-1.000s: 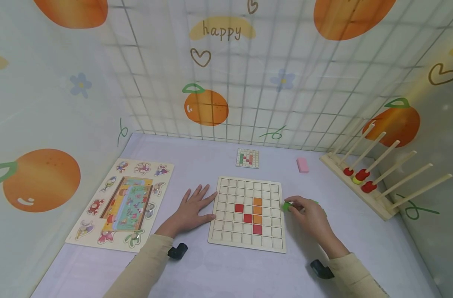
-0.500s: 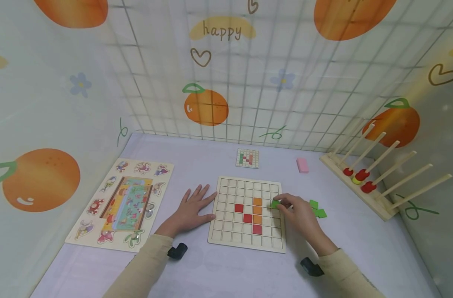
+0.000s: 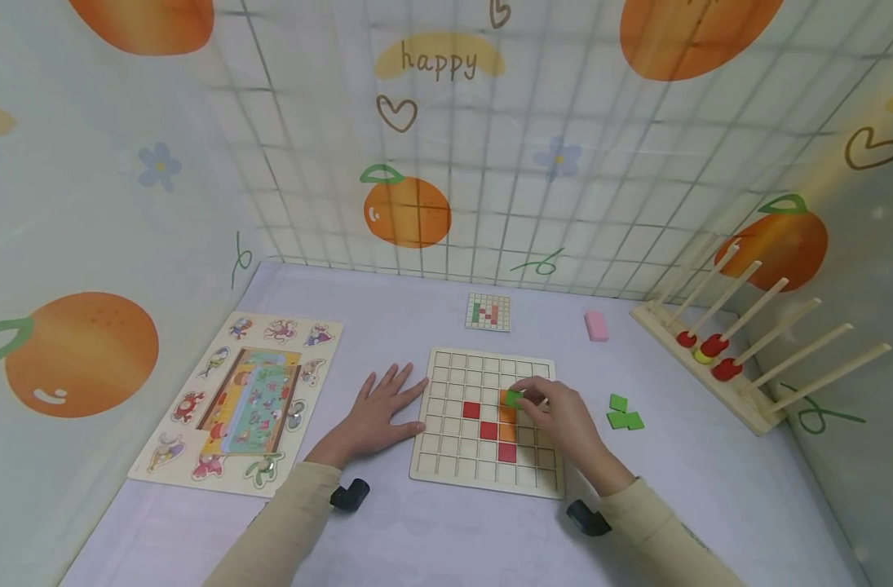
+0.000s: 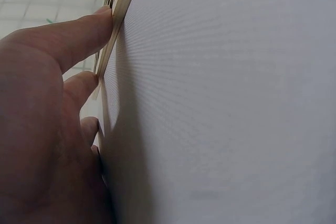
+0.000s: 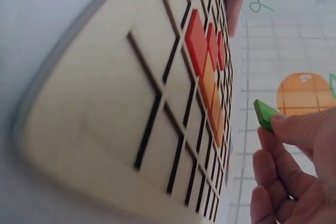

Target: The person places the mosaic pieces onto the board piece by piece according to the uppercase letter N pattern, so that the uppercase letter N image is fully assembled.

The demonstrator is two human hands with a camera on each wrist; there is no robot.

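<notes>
My right hand [image 3: 563, 420] pinches a green square tile [image 3: 515, 399] between thumb and fingertips, over the right half of the wooden grid board [image 3: 446, 465]. In the right wrist view the green tile [image 5: 265, 114] is held clear of the board. Red tiles [image 3: 471, 410] step diagonally down the board, and a column of orange tiles [image 3: 507, 432] stands beside them, partly covered by the held tile. My left hand [image 3: 376, 416] lies flat with fingers spread, its thumb and forefinger touching the board's left edge. In the left wrist view, two fingertips meet the board's edge [image 4: 118, 24].
Several green tiles [image 3: 618, 420] lie right of the board. Behind it are a small pattern card [image 3: 488, 312] and a pink block [image 3: 596, 326]. A wooden peg rack with beads [image 3: 740, 399] stands at right, a picture puzzle board [image 3: 174, 469] at left. Fabric walls enclose the table.
My right hand has carried the green tile leftward from beside the board to above the orange column. The loose green tiles have come into view behind it. The left hand stays put.
</notes>
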